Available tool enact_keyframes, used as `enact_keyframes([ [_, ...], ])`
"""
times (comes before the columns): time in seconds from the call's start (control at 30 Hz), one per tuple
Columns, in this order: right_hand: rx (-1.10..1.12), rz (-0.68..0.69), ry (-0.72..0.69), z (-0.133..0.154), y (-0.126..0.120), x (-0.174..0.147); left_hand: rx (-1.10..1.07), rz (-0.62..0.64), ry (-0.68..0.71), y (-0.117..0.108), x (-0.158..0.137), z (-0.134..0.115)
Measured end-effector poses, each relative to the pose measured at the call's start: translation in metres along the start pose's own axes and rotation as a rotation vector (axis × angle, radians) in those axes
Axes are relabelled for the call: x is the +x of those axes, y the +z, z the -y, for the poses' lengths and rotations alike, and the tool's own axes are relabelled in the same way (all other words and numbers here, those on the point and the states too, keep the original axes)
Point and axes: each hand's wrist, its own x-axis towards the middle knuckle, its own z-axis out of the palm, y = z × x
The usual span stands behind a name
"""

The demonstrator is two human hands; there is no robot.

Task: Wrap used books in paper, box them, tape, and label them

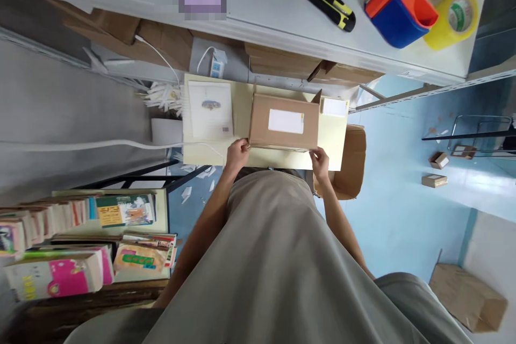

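A brown cardboard box [284, 139] with a white label [286, 121] on its face sits on a pale yellow table [336, 145]. One flap sticks up at its far right corner. My left hand [237, 153] pinches the box's near left corner, fingers closed. At the near right corner, my right hand [320, 162] has its fingertips closed on the edge of the cardboard. Left of the box lies a white printed sheet or booklet [210, 113]. A second white label [334, 107] rests on the table to the right.
On the shelf [258, 5] above lie a utility knife [322, 1], a red and blue holder [399, 13] and a yellow tape roll [451, 21]. An open carton [352, 164] stands right of the table. Books [124, 209] fill a rack at left. A white cable [100, 143] crosses from the left.
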Motion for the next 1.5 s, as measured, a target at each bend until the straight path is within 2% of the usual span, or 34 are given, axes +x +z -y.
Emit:
enact_keyframes([
  [0.07, -0.073, 0.068, 0.082, -0.01, 0.0, 0.009, 0.017, 0.072, -0.109, 0.003, 0.005, 0.008],
  [0.1, -0.087, 0.076, 0.093, -0.013, -0.002, 0.015, 0.0, 0.065, -0.134, 0.003, 0.01, 0.009],
  [0.27, 0.093, -0.083, 0.024, 0.0, -0.005, 0.058, -0.245, -0.248, -0.052, 0.003, 0.057, -0.01],
  [0.37, 0.146, -0.072, 0.012, 0.019, 0.0, 0.08, -0.348, -0.216, -0.037, 0.004, 0.08, -0.031],
  [0.43, 0.099, -0.036, -0.001, 0.031, 0.001, 0.084, -0.34, -0.211, -0.038, 0.0, 0.082, -0.043],
  [0.57, 0.056, 0.031, -0.096, 0.049, -0.008, 0.067, -0.332, -0.293, 0.002, -0.016, 0.058, -0.057],
  [0.67, 0.092, 0.037, -0.163, 0.055, -0.015, 0.047, -0.338, -0.299, 0.066, -0.023, 0.033, -0.059],
  [0.77, 0.106, 0.053, -0.185, 0.046, -0.016, 0.036, -0.331, -0.285, 0.077, -0.014, 0.018, -0.051],
  [0.9, 0.043, 0.121, -0.104, 0.02, -0.014, 0.037, -0.364, -0.207, -0.071, 0.011, 0.01, -0.033],
  [0.97, 0.022, 0.137, -0.089, 0.011, -0.019, 0.037, -0.34, -0.23, -0.119, 0.018, 0.003, -0.028],
  [1.03, 0.007, 0.058, -0.175, 0.011, -0.028, 0.034, -0.23, -0.35, -0.031, 0.018, -0.008, -0.032],
  [1.1, -0.045, -0.103, -0.354, 0.022, -0.04, 0.029, -0.066, -0.464, 0.17, 0.015, -0.02, -0.044],
  [1.17, -0.13, -0.159, -0.555, 0.042, -0.049, 0.026, 0.075, -0.446, 0.367, 0.012, -0.025, -0.064],
  [1.23, -0.225, -0.01, -0.714, 0.066, -0.051, 0.032, 0.167, -0.334, 0.48, 0.013, -0.021, -0.086],
  [1.33, -0.414, 0.302, -0.816, 0.099, -0.04, 0.058, 0.258, -0.232, 0.507, 0.021, -0.007, -0.112],
  [1.4, -0.525, 0.377, -0.81, 0.115, -0.031, 0.082, 0.289, -0.226, 0.491, 0.027, -0.003, -0.119],
  [1.5, -0.591, 0.375, -0.799, 0.131, -0.026, 0.115, 0.297, -0.265, 0.475, 0.029, -0.013, -0.116],
])
